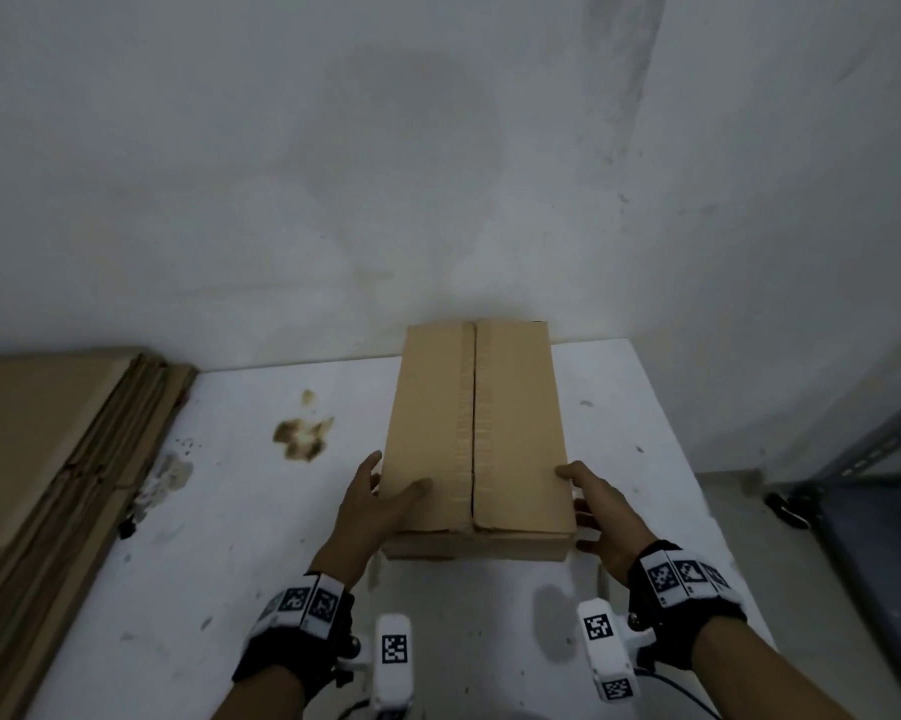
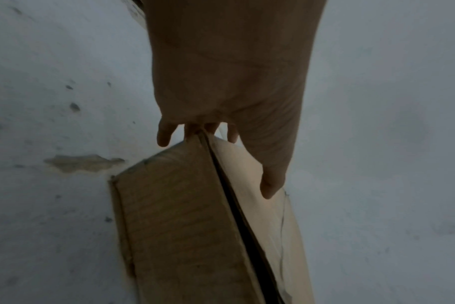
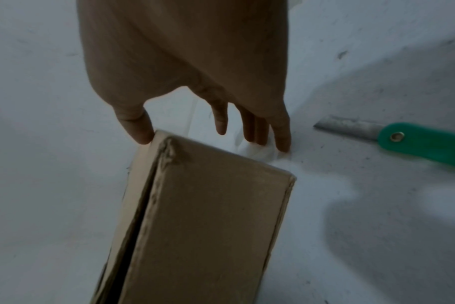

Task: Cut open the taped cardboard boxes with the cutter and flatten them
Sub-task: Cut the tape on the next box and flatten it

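Both hands frame the near end of the box (image 1: 477,433), which lies lengthwise on the white table (image 1: 230,537), its far end close to the wall. On the left hand (image 1: 373,511) the thumb lies on the top panel and the fingers run down the side, grasping the near left corner. On the right hand (image 1: 601,517) the thumb touches the top right edge, while the fingers hang loose beside the box; some touch a bit of white stuff on the table, and I cannot tell what it is.

Along the top, the centre seam shows as a dark open slit, so this side's tape looks already cut. Flattening seems the step in hand: next the flaps need parting, or the box turning to reach the other side. If tape remains there, the cutter (image 3: 403,136), green-handled with blade out, lies on the table just right of the right hand. Cardboard looks plain and slightly crushed at one near corner. Flattened cardboard (image 1: 59,459) is stacked at left.
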Demonstrator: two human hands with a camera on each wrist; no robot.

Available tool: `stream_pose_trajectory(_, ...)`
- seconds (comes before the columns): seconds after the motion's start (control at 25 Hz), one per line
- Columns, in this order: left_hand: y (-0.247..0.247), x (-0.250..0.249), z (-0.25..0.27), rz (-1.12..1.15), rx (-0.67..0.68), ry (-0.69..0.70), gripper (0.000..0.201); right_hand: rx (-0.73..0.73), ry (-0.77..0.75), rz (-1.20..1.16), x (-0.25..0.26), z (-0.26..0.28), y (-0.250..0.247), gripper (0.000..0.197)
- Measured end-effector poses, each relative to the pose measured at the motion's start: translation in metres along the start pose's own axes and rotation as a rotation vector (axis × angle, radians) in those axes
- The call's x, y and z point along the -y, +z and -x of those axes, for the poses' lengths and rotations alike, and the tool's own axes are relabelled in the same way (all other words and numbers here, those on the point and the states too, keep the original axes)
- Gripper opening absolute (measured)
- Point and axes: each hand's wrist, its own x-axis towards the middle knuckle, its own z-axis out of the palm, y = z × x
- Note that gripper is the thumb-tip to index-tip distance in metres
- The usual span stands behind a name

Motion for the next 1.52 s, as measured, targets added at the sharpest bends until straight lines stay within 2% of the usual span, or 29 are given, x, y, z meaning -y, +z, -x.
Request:
stream_pose_trajectory(0.16, 0.018, -0.006, 0.000, -0.136, -0.019, 0.055, 0.098, 0.060, 0.003, -0.023, 0.002, 0.010, 0.006, 0.045)
stream_pose_trajectory(0.28, 0.018, -0.004, 0.001, -0.216, -0.039, 0.068, 0.100, 0.059, -0.002, -0.073, 0.004, 0.021, 0.009, 0.043)
stream_pose_trajectory(0.4, 0.007, 0.000, -0.001, -0.073, -0.011, 0.033, 0.114, 0.064, -0.062, -0.147, 0.014, 0.037, 0.005, 0.044)
stream_pose_trajectory(0.48, 0.002, -0.001, 0.007, -0.014, 0.102, -0.009, 0.100, 0.114, -0.157, -0.204, 0.025, 0.051, 0.005, 0.043)
stream_pose_trajectory(0.52, 0.001, -0.001, 0.011, -0.055, 0.183, -0.042, 0.089, 0.137, -0.215, -0.186, 0.032, 0.058, 0.006, 0.042)
stream_pose_trajectory(0.6, -0.001, 0.005, 0.012, -0.165, 0.307, -0.093, 0.078, 0.115, -0.341, -0.096, 0.043, 0.072, 0.011, 0.037)
stream_pose_trajectory(0.68, -0.005, 0.011, 0.008, -0.175, 0.286, -0.094, 0.071, 0.077, -0.471, 0.008, 0.048, 0.084, 0.020, 0.026)
stream_pose_trajectory(0.76, -0.012, 0.006, 0.007, 0.002, 0.185, -0.078, 0.052, 0.103, -0.533, 0.109, 0.044, 0.088, 0.035, 0.028)
stream_pose_trajectory(0.8, -0.014, 0.000, 0.010, 0.140, 0.149, -0.082, 0.046, 0.100, -0.533, 0.139, 0.041, 0.088, 0.042, 0.031)
stream_pose_trajectory(0.84, -0.015, -0.007, 0.012, 0.271, 0.150, -0.100, 0.049, 0.080, -0.515, 0.154, 0.038, 0.086, 0.048, 0.034)
stream_pose_trajectory(0.92, -0.013, -0.023, 0.018, 0.413, 0.245, -0.149, 0.074, 0.067, -0.446, 0.106, 0.032, 0.079, 0.050, 0.038)
stream_pose_trajectory(1.0, -0.006, -0.039, 0.025, 0.389, 0.355, -0.148, 0.096, 0.091, -0.320, 0.032, 0.024, 0.066, 0.046, 0.054)
stream_pose_trajectory(1.08, 0.003, -0.055, 0.037, 0.379, 0.419, -0.084, 0.090, 0.068, -0.199, 0.089, 0.015, 0.051, 0.042, 0.083)
stream_pose_trajectory(1.16, 0.011, -0.070, 0.051, 0.407, 0.425, -0.026, 0.064, 0.084, -0.125, 0.161, 0.013, 0.050, 0.043, 0.105)
stream_pose_trajectory(1.2, 0.012, -0.071, 0.054, 0.445, 0.436, -0.033, 0.054, 0.115, -0.088, 0.161, 0.016, 0.053, 0.046, 0.106)
stream_pose_trajectory(1.32, 0.001, -0.061, 0.059, 0.644, 0.446, -0.082, 0.041, 0.168, -0.116, 0.168, 0.023, 0.062, 0.047, 0.086)
stream_pose_trajectory(1.44, -0.021, -0.033, 0.054, 0.744, 0.369, -0.110, 0.043, 0.003, -0.195, 0.331, 0.016, 0.053, 0.041, 0.088)
stream_pose_trajectory(1.52, -0.040, -0.015, 0.050, 0.721, 0.318, -0.144, 0.040, -0.004, -0.177, 0.379, 0.008, 0.047, 0.035, 0.077)
